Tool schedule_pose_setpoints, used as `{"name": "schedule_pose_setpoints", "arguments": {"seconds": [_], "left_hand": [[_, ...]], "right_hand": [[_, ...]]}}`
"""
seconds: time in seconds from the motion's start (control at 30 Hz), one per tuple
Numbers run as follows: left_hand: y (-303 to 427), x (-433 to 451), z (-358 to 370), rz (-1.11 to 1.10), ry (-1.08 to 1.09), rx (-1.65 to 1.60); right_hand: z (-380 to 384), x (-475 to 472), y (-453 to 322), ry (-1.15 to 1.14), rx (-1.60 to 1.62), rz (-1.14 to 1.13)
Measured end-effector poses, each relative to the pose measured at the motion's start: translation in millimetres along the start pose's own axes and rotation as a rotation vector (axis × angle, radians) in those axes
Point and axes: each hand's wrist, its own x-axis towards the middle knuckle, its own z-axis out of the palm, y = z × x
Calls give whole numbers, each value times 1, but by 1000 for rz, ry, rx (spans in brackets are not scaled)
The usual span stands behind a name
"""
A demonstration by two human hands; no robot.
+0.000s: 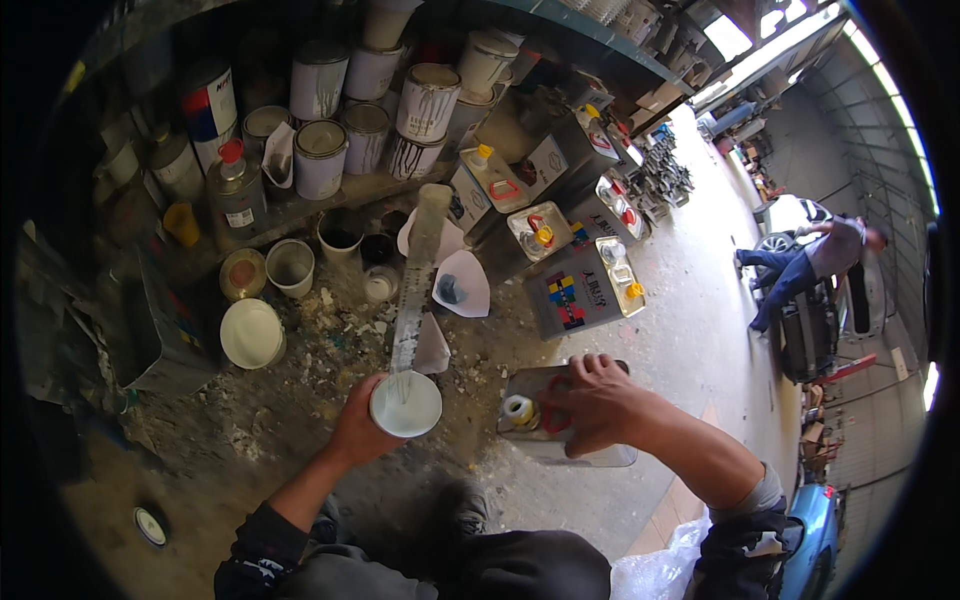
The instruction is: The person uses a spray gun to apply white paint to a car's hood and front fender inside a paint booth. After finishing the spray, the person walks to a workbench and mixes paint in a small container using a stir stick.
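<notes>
My left hand (362,424) is wrapped around a white paint cup (406,420), seen from above with pale liquid inside. A long, paint-stained mixing ruler (416,292) stands in the cup, leaning away from me with its wide end at the far side. My right hand (604,405) lies over the top of a rectangular metal can (536,450), its fingers spread across the lid by the red carrying handle (553,409). Whether the fingers pass through that handle is hidden. The can's spout (519,409) faces up, left of the hand.
Beyond the ruler stand metal cans (574,300) with yellow caps. Paper paint strainers (461,289) lie near the ruler. A white tub (252,334) and plastic cups (290,268) sit at left, below shelved paint tins (321,159). A person (825,255) is by a vehicle at far right.
</notes>
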Motion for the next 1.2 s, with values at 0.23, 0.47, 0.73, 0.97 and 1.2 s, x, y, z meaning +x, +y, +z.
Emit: {"name": "schedule_pose_setpoints", "arguments": {"seconds": [0.23,0.47,0.73,0.97,1.2], "left_hand": [[-11,-8,7,152,-50,133],[-12,-10,12,231,-91,-3],[-18,-13,22,210,-145,-13],[-8,-12,23,223,-125,-5],[-4,-12,26,262,-102,-13]], "right_hand": [[-59,32,-73,-441,-241,8],[-109,68,-123,-663,-505,77],[-116,98,-154,-919,-675,129],[-110,112,-164,-1022,-700,137],[-104,118,-169,-1103,-699,211]]}}
